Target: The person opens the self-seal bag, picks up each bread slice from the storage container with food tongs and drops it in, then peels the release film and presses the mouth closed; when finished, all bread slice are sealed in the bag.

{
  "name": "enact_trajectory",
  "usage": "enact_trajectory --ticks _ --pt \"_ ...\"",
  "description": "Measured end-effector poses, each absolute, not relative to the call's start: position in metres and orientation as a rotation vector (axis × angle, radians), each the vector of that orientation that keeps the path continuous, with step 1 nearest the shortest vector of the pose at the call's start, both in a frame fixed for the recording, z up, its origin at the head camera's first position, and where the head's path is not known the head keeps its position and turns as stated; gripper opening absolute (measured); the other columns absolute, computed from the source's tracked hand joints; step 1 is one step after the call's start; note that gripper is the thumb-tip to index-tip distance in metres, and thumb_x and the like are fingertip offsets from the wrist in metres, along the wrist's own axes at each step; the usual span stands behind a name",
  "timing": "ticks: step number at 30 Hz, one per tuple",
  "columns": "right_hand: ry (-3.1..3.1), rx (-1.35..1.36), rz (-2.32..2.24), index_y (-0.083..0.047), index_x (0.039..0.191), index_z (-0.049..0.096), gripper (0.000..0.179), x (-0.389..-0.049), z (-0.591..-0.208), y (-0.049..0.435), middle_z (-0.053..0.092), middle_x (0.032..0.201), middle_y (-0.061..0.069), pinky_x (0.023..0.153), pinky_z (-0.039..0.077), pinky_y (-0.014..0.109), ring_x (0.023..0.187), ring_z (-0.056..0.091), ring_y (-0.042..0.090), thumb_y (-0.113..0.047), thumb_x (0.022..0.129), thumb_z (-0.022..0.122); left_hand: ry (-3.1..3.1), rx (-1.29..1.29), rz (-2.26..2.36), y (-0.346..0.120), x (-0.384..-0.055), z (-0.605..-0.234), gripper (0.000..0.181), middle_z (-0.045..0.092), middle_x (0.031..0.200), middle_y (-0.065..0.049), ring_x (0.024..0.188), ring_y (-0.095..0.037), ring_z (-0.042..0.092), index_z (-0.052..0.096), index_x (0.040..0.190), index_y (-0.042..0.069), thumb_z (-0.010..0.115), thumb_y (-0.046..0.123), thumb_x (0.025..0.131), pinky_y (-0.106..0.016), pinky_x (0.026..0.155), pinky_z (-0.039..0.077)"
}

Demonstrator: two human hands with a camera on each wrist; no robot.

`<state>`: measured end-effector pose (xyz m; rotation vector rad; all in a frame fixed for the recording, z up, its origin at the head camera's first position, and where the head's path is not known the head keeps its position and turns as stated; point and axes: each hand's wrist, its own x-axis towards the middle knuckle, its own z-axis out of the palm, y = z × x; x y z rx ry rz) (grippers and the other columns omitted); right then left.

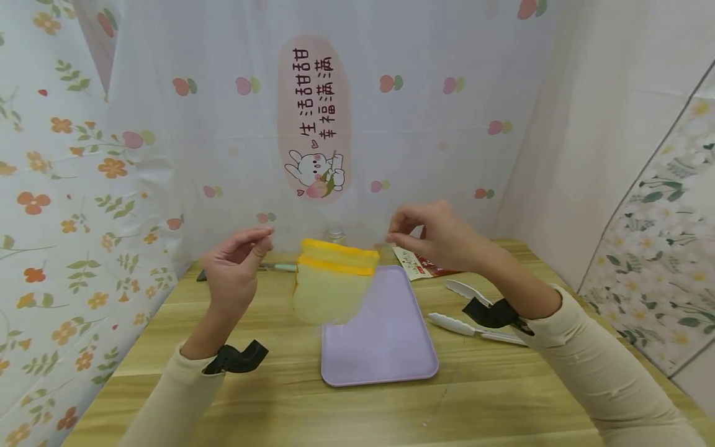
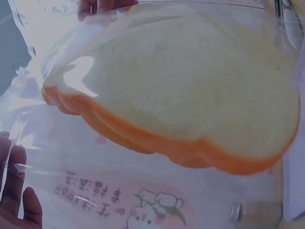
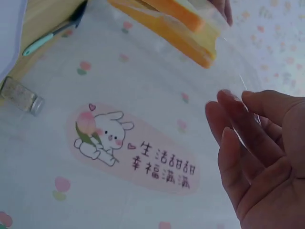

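Note:
Slices of bread (image 1: 334, 292) with an orange-brown crust hang above the table inside a clear plastic bag (image 3: 238, 67). At least two slices lie together, as the right wrist view shows. My left hand (image 1: 233, 264) pinches the bag's left side between thumb and fingers. On the opposite side, my right hand (image 1: 438, 239) pinches the bag's edge, its thumb meeting the fingertips. Most of the film is too transparent to make out in the head view. Below the bread lies a light purple tray (image 1: 385, 347), its back left part covered by the slices.
White-tipped tongs (image 1: 455, 324) lie right of the tray, under my right forearm. Behind them is a red and white packet (image 1: 416, 264). A small glass jar (image 1: 336, 235) stands at the back, and a utensil with a mint handle (image 1: 285, 267) lies at the back left.

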<state>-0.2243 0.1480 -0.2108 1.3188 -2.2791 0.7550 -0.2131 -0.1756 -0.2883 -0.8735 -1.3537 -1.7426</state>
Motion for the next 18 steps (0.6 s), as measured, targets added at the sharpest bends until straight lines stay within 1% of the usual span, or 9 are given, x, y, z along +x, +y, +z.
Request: enact_trajectory --ticks 1,2,5,7,10,15,18 --pt "-2.266 1.302 0.774 -0.011 0.088 0.065 0.013 -0.226 -0.211 0.15 0.071 0.082 -0.006 0.055 0.052 0.028 0.077 0.068 0.007 -0.004 0.087 0.076 -1.344 -0.883 -1.732 -0.172 -0.214 -0.289 0.013 0.074 0.098 -0.008 0.078 -0.014 0.069 0.075 0.098 -0.008 0.071 -0.01 0.086 -0.022 0.075 0.055" --pt "-2.261 1.28 0.784 -0.011 0.088 0.066 0.012 -0.227 -0.213 0.152 0.071 0.083 -0.006 0.054 0.052 0.028 0.078 0.068 0.007 -0.004 0.087 0.076 -1.34 -0.889 -1.718 -0.168 -0.214 -0.29 0.012 0.074 0.098 -0.008 0.079 -0.014 0.069 0.074 0.097 -0.009 0.071 -0.009 0.086 -0.022 0.074 0.055" --pt "-2.258 1.224 0.817 -0.008 0.095 0.067 0.01 -0.234 -0.223 0.157 0.073 0.085 -0.002 0.056 0.053 0.027 0.076 0.068 0.009 -0.005 0.088 0.075 -1.325 -0.893 -1.688 -0.159 -0.218 -0.295 0.012 0.074 0.099 -0.006 0.079 -0.013 0.069 0.071 0.097 -0.015 0.07 -0.01 0.086 -0.023 0.075 0.055" --pt "-2.251 1.19 0.861 -0.005 0.1 0.068 0.013 -0.238 -0.231 0.16 0.073 0.086 0.001 0.057 0.054 0.026 0.076 0.069 0.01 -0.004 0.089 0.074 -1.32 -0.872 -1.661 -0.154 -0.221 -0.3 0.013 0.074 0.1 -0.004 0.079 -0.013 0.069 0.068 0.096 -0.019 0.069 -0.012 0.086 -0.023 0.075 0.055" --pt "-2.224 1.141 0.969 -0.003 0.103 0.064 0.017 -0.242 -0.24 0.163 0.074 0.086 0.004 0.056 0.053 0.024 0.071 0.068 0.011 -0.001 0.089 0.073 -1.285 -0.854 -1.649 -0.148 -0.224 -0.307 0.014 0.074 0.101 -0.005 0.083 -0.013 0.07 0.066 0.096 -0.022 0.069 -0.013 0.086 -0.023 0.077 0.055" --pt "-2.16 1.112 1.158 -0.001 0.095 0.05 0.022 -0.246 -0.251 0.166 0.074 0.086 0.011 0.049 0.046 0.021 0.062 0.065 0.014 0.0 0.089 0.072 -1.233 -0.859 -1.656 -0.142 -0.223 -0.318 0.011 0.074 0.101 -0.008 0.086 -0.015 0.07 0.067 0.096 -0.021 0.066 -0.018 0.085 -0.024 0.078 0.056" --pt "-2.123 1.106 1.253 0.002 0.097 0.046 0.026 -0.25 -0.256 0.169 0.074 0.087 0.014 0.049 0.045 0.02 0.063 0.065 0.015 0.004 0.089 0.071 -1.234 -0.856 -1.659 -0.14 -0.223 -0.319 0.014 0.074 0.099 -0.01 0.085 -0.015 0.07 0.069 0.096 -0.018 0.065 -0.021 0.084 -0.023 0.076 0.056"
